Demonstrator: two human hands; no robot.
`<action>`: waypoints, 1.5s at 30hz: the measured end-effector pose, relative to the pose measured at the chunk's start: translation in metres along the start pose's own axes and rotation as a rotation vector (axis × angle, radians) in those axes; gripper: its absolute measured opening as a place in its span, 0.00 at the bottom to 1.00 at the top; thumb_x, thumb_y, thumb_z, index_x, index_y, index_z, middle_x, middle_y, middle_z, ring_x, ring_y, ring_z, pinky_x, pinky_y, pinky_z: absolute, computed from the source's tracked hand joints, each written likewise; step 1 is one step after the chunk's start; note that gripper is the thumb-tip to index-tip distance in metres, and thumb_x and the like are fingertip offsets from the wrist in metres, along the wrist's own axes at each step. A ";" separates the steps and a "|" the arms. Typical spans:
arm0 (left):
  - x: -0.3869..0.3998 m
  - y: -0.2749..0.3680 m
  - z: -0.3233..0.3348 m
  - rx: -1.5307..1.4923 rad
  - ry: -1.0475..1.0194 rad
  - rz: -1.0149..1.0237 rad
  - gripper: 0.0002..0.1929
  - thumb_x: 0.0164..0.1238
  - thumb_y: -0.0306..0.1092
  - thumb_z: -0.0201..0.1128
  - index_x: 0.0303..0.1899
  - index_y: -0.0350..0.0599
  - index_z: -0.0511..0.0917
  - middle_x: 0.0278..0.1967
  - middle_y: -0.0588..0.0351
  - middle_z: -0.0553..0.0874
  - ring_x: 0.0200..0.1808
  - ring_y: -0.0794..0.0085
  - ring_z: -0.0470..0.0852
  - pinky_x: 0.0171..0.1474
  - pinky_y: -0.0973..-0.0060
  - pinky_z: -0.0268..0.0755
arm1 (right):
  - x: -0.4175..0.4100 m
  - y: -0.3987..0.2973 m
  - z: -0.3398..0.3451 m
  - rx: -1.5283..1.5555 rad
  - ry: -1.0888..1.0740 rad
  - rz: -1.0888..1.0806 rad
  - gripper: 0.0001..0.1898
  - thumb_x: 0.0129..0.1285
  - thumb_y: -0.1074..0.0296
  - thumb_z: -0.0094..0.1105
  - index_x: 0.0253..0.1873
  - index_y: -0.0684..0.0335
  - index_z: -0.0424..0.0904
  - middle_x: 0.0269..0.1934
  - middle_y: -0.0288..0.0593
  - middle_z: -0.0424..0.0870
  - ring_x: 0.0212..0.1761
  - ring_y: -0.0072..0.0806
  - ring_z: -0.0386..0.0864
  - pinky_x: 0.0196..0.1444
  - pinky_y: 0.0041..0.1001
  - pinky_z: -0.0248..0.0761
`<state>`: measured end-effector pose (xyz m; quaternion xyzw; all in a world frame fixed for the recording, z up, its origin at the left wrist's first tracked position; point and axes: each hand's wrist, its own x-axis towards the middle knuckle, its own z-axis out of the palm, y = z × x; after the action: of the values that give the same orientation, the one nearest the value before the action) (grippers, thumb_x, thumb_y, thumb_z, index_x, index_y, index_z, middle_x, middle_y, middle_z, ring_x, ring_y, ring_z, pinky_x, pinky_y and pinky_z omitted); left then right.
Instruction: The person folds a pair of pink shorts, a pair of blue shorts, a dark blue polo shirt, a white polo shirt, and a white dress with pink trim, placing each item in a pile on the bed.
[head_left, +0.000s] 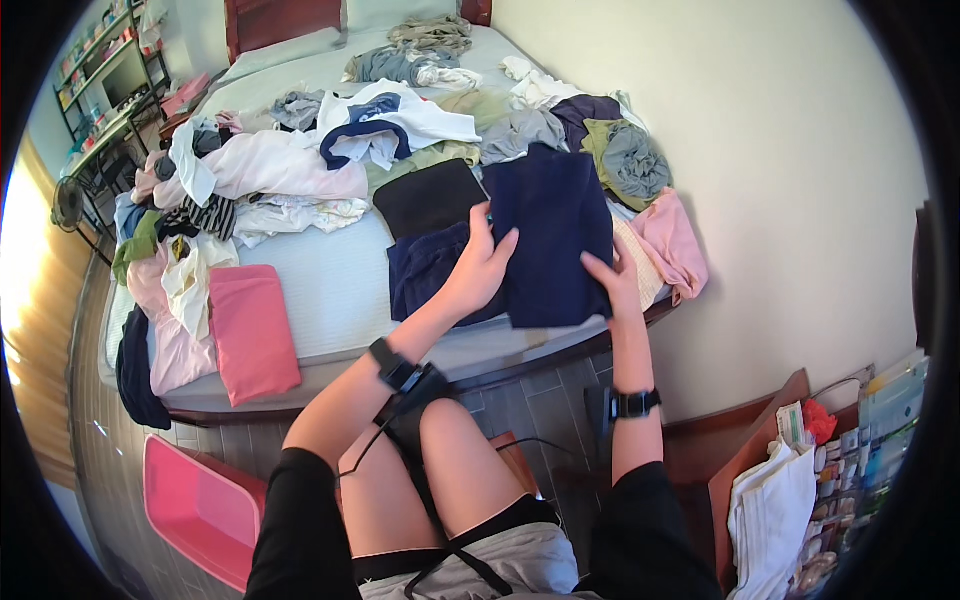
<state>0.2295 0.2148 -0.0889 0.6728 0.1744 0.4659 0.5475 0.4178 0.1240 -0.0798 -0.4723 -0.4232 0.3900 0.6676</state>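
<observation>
A folded navy blue garment (553, 240) is held up between my two hands near the front edge of the bed. My left hand (484, 262) is at its left edge, fingers and thumb around that side. At its lower right edge is my right hand (619, 277), thumb in front and fingers partly hidden behind the cloth. Behind and to the left lie a folded black garment (429, 199) and a crumpled dark blue garment (427, 270), partly covered. A folded pink-red cloth (253, 330) rests at the bed's front left.
Heaps of clothes, including a white shirt (420, 116) with navy trim and a pink garment (673, 244), cover much of the mattress (337, 300). A pink plastic tub (202, 510) stands on the floor at left. White cloths (772, 510) hang at lower right, near the wall.
</observation>
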 end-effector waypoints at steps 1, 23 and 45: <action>0.019 -0.009 0.009 -0.010 0.065 -0.057 0.24 0.70 0.28 0.51 0.60 0.34 0.49 0.56 0.37 0.68 0.58 0.59 0.71 0.61 0.69 0.63 | 0.019 0.003 -0.012 -0.022 0.022 -0.029 0.29 0.54 0.74 0.64 0.62 0.69 0.66 0.51 0.49 0.78 0.49 0.29 0.78 0.51 0.23 0.72; -0.051 -0.040 -0.284 1.178 0.315 -0.532 0.33 0.50 0.37 0.63 0.59 0.43 0.62 0.55 0.29 0.62 0.61 0.38 0.60 0.60 0.57 0.63 | 0.070 0.170 -0.020 -1.481 -0.127 -0.287 0.25 0.71 0.56 0.37 0.72 0.48 0.54 0.72 0.47 0.51 0.74 0.46 0.46 0.72 0.45 0.42; 0.113 -0.124 -0.364 0.854 0.419 -0.352 0.28 0.48 0.36 0.71 0.49 0.26 0.76 0.41 0.46 0.82 0.31 0.67 0.84 0.35 0.73 0.76 | 0.066 0.169 -0.009 -1.472 -0.111 -0.186 0.27 0.69 0.59 0.38 0.71 0.53 0.54 0.73 0.45 0.50 0.75 0.43 0.45 0.72 0.42 0.39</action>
<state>0.0233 0.5500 -0.1633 0.6893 0.5662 0.3785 0.2471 0.4280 0.2238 -0.2312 -0.7393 -0.6464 -0.0293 0.1866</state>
